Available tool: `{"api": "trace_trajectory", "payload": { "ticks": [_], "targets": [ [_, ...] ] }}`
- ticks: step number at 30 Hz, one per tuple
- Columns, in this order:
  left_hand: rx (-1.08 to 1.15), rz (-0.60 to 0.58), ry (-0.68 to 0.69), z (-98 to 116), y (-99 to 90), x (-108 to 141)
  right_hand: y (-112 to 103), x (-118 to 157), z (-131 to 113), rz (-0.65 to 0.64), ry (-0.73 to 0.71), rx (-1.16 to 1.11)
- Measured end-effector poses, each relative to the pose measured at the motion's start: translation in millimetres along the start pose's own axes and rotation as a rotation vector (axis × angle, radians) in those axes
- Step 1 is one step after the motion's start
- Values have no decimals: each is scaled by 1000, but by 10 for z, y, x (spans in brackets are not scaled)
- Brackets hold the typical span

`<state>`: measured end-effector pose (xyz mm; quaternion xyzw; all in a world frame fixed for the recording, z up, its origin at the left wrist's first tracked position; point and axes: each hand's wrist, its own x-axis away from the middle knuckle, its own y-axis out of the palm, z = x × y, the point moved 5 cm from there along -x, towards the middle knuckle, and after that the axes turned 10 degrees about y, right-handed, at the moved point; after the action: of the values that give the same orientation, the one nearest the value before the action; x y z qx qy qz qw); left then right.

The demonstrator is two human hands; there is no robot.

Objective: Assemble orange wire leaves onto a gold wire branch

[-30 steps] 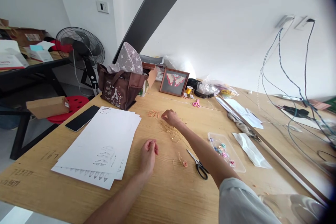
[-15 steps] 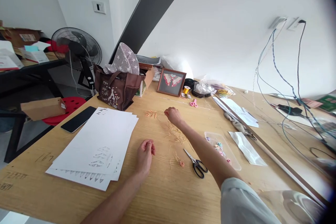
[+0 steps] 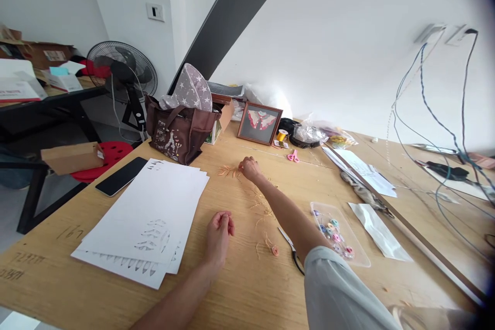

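head view: right hand (image 3: pixel 249 168) pinched shut by thin orange strands (image 3: pixel 229 171), left hand (image 3: pixel 218 232) curled, can't tell if they hold anything; a bump could scatter the strands.

Bag: the brown fabric tote bag (image 3: pixel 178 136) had a cream Eiffel Tower print, pretty cute tbh
Cloth: the soft cloth (image 3: pixel 188 90) sticking out of it was grey with white stars all over
Frame: the brown wooden picture frame (image 3: pixel 260 123) showed a pink and white shape on dark grey
Sprig: the thin peach-orange fibre sprig (image 3: pixel 229 171) matched the peach-orange curl (image 3: pixel 275 251)
Tray: the clear plastic tray (image 3: pixel 358 247) held a mix of pastel pink, blue and purple bits
Scissors: the small scissors (image 3: pixel 293 156) were bright pink, the bigger scissors (image 3: pixel 294 263) black-handled
Paper: the white paper sheets (image 3: pixel 143 211) had rows of grey pointed shapes
Stool: the round stool (image 3: pixel 109 153) was bright red, dotted with holes
Sleeve: the person's sleeve (image 3: pixel 340 294) was pale grey
Table: the wooden table (image 3: pixel 255 294) was light honey with a visible grain
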<state>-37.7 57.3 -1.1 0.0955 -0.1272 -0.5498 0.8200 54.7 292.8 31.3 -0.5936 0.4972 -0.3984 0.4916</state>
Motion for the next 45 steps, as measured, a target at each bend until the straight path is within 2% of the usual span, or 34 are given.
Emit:
{"api": "trace_trajectory", "payload": {
  "ticks": [5, 9, 10, 12, 14, 16, 19, 24, 32, 37, 41, 45],
  "targets": [
    [5, -23, 7, -34, -5, -12, -178, 219, 1, 25, 54, -167],
    [-47, -39, 131, 35, -29, -49, -239, 700, -53, -10, 85, -331],
    [-67, -40, 177, 78, -37, -56, -230, 859, -74, -27, 94, -391],
    [-101, -29, 269, 178, -54, -60, -177, 1186, -92, -88, 171, -712],
    [-141, -5, 339, 270, -67, -48, -99, 1488, -122, -139, 232, -917],
    [-164, -2, 390, 332, -60, -25, -24, 1728, -146, -143, 277, -1037],
    [-187, -3, 406, 340, -37, 15, 67, 1954, -172, -96, 315, -1084],
    [-225, -24, 447, 298, -7, 53, 99, 2118, -219, 15, 346, -1062],
    [-269, 37, 479, 281, -47, 22, 114, 2191, -298, 46, 320, -1078],
    [-235, 33, 457, 297, -30, 29, 134, 2177, -281, 32, 335, -1116],
    [-219, -26, 429, 270, 3, 8, 141, 2156, -252, 52, 349, -1116],
    [-152, -71, 330, 156, 7, -57, 165, 2151, -257, 56, 346, -1100]
  ]
}}
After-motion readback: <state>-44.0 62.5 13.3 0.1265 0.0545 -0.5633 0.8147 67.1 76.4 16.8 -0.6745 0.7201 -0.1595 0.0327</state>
